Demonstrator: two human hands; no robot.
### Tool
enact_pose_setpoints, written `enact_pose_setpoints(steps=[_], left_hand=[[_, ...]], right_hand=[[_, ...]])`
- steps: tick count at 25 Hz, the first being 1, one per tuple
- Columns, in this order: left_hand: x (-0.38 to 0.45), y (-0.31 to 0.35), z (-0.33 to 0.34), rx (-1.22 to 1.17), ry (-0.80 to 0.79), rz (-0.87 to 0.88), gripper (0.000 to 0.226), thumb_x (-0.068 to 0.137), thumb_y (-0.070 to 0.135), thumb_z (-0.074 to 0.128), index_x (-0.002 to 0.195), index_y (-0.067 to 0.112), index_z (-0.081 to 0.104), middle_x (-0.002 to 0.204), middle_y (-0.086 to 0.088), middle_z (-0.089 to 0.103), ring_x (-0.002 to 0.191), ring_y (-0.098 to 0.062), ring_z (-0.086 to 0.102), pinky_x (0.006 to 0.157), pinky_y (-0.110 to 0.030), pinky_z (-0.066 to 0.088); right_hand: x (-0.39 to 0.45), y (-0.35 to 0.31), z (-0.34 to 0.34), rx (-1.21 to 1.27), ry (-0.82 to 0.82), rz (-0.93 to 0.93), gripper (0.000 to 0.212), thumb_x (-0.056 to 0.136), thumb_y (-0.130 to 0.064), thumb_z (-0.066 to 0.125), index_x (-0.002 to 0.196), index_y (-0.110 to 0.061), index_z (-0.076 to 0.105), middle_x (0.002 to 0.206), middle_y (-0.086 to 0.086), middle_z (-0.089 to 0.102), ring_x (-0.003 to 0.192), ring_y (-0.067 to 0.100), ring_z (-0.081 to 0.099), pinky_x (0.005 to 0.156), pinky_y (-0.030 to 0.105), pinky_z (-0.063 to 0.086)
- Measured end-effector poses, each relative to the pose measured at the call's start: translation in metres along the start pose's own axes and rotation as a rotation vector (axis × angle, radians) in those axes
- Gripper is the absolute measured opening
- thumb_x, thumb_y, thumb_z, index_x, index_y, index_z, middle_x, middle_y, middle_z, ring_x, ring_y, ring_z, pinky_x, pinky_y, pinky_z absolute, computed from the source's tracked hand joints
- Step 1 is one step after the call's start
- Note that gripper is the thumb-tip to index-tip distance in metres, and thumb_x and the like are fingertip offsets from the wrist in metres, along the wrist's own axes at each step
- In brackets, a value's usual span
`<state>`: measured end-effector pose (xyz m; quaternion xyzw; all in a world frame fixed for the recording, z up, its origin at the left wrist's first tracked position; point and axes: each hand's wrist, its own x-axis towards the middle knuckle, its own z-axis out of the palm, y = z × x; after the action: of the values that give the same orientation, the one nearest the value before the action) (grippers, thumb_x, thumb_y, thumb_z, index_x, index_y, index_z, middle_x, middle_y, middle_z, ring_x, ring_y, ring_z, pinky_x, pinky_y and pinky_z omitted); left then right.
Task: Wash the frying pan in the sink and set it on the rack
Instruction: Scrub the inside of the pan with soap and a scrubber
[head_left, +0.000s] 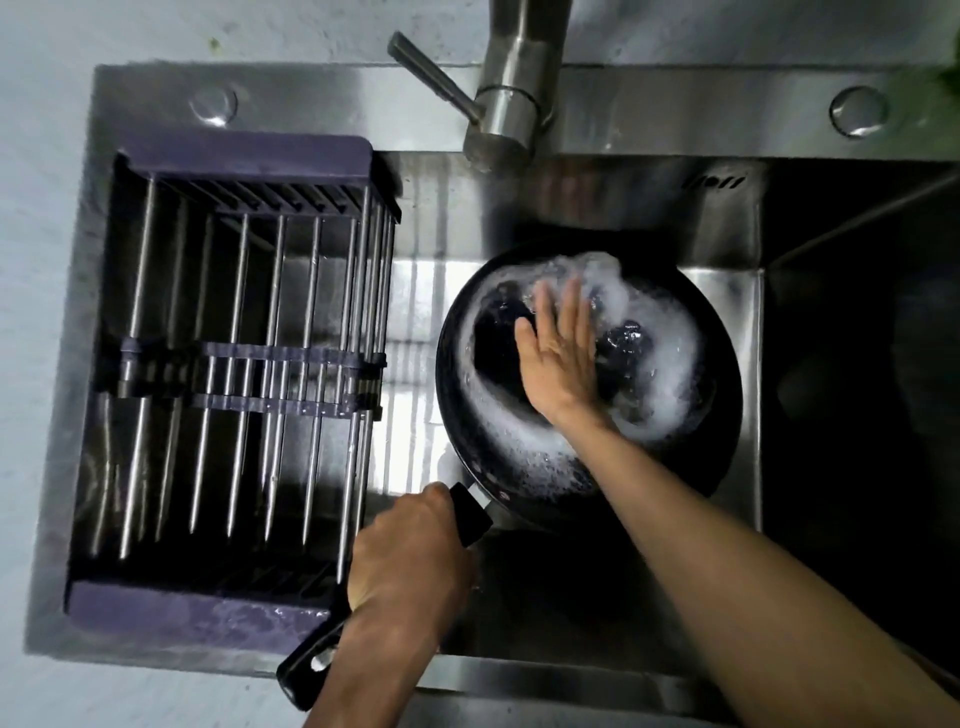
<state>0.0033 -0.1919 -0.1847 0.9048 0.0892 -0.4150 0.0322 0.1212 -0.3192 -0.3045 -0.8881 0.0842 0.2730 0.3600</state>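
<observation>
A black frying pan (717, 415) sits in the steel sink (426, 249), its inside covered with white soap foam. My left hand (410, 556) grips the pan's black handle (306, 670) near the sink's front edge. My right hand (558, 353) lies flat, fingers spread, on the pan's inner bottom amid the foam; I see nothing held under it. The rack (249, 156), purple-framed with steel bars, spans the left part of the sink and holds nothing.
The steel faucet (506, 109) stands at the back centre, its spout over the basin behind the pan, with no water running that I can see. The sink's right part is dark and deep. Pale countertop surrounds the sink.
</observation>
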Motion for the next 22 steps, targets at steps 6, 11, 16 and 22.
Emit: enact_pose_setpoints(steps=[6, 11, 16, 22], left_hand=[[0.000, -0.001, 0.000, -0.007, -0.005, -0.005, 0.033, 0.080, 0.033, 0.058, 0.111, 0.022, 0.052, 0.109, -0.003, 0.065, 0.102, -0.027, 0.064, 0.081, -0.035, 0.049], [0.001, -0.001, -0.002, -0.006, 0.015, -0.015, 0.034, 0.080, 0.033, 0.059, 0.112, 0.021, 0.053, 0.108, -0.004, 0.065, 0.100, -0.027, 0.064, 0.075, -0.033, 0.046], [0.001, 0.002, -0.003, -0.026, 0.000, -0.042, 0.038, 0.076, 0.027, 0.064, 0.112, 0.020, 0.056, 0.107, -0.005, 0.065, 0.099, -0.028, 0.063, 0.071, -0.031, 0.041], [-0.001, 0.002, -0.002, -0.017, 0.026, -0.053, 0.036, 0.077, 0.022, 0.063, 0.112, 0.018, 0.058, 0.109, -0.006, 0.064, 0.101, -0.030, 0.063, 0.072, -0.031, 0.041]], right_hand=[[0.017, 0.031, -0.020, -0.462, -0.015, -0.434, 0.064, 0.105, -0.044, 0.025, 0.156, -0.024, -0.008, 0.161, 0.001, -0.026, 0.147, 0.018, -0.023, 0.124, 0.041, -0.005], [-0.023, 0.101, -0.095, -0.763, -0.116, -0.106, 0.070, 0.099, -0.052, 0.009, 0.158, -0.013, 0.003, 0.165, 0.010, -0.015, 0.153, 0.023, -0.012, 0.124, 0.040, -0.005], [-0.089, 0.104, -0.100, -0.760, -0.252, -0.093, 0.075, 0.095, -0.054, 0.006, 0.139, -0.010, 0.048, 0.162, 0.013, 0.016, 0.150, 0.028, 0.016, 0.121, 0.040, 0.015], [-0.134, 0.092, -0.087, -0.645, -0.457, -0.141, 0.082, 0.091, -0.070, -0.001, 0.147, -0.027, 0.042, 0.161, 0.002, 0.030, 0.150, 0.017, 0.019, 0.121, 0.033, 0.014]])
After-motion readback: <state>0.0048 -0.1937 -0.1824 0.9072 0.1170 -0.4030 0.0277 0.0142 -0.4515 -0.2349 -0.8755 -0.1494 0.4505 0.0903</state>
